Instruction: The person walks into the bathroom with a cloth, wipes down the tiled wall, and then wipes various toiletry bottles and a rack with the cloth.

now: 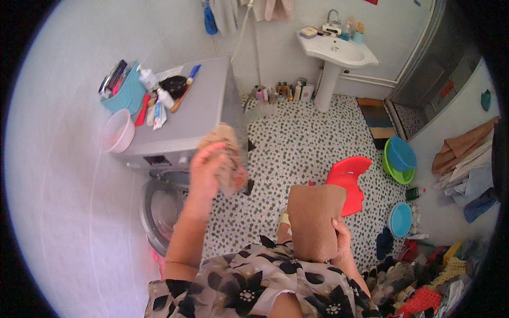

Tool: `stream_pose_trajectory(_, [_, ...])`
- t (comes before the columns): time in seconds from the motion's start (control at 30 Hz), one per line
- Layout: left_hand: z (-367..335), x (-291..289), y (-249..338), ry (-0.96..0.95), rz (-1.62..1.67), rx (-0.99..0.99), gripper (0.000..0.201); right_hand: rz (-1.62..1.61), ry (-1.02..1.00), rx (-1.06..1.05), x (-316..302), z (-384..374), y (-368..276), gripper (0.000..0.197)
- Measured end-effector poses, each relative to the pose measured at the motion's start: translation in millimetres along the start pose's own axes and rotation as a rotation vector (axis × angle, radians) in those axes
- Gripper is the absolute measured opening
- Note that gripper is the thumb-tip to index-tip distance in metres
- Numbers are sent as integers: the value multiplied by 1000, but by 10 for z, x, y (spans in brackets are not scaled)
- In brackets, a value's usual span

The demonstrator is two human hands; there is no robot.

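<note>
My left hand (203,172) is closed around a crumpled beige cloth (229,161) with a pinkish patch, slightly blurred. It is held by the front corner of a grey washing machine (199,98), whose round door (154,217) hangs open below. In front of my body, my right hand (342,238) grips the right edge of a flat brown piece (314,220) with a fine ribbed surface, which looks like a folded towel. The fingers behind it are hidden. A red plastic chair or stool (350,183) stands just beyond, partly covered by the brown piece.
Toiletries, a blue basket (127,93) and a pink bowl (119,131) crowd the machine's top. A white pedestal sink (331,79) stands ahead, with bottles (289,91) on the floor beside it. Basins (400,218) and a heap of clothes (424,286) line the right side.
</note>
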State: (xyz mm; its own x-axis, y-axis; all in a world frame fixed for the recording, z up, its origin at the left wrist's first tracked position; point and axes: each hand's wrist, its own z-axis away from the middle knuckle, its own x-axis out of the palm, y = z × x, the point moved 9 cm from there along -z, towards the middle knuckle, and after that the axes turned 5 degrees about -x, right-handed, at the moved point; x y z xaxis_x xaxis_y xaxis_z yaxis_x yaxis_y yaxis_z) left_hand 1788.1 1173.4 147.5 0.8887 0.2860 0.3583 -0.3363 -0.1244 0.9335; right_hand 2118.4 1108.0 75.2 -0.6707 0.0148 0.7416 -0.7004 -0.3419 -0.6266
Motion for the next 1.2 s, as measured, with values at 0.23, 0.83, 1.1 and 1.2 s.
stream_pose_trajectory(0.23, [-841,-320,727,267,-149,260,31,-80,-9,91,-394,-1024,-549,61])
stream_pose_trajectory(0.83, [-2640,-702,727,494,-207,384,37,24,-60,226,96,-3521,-1186,54])
stream_pose_trajectory(1.1, [-3652,116,454,355,73,136,43,317,-56,116,788,-4721,-1435,57])
stream_pose_trajectory(1.2, [-3873,-17,229,393,117,100,38,342,-72,92,836,-4972,-1392,55])
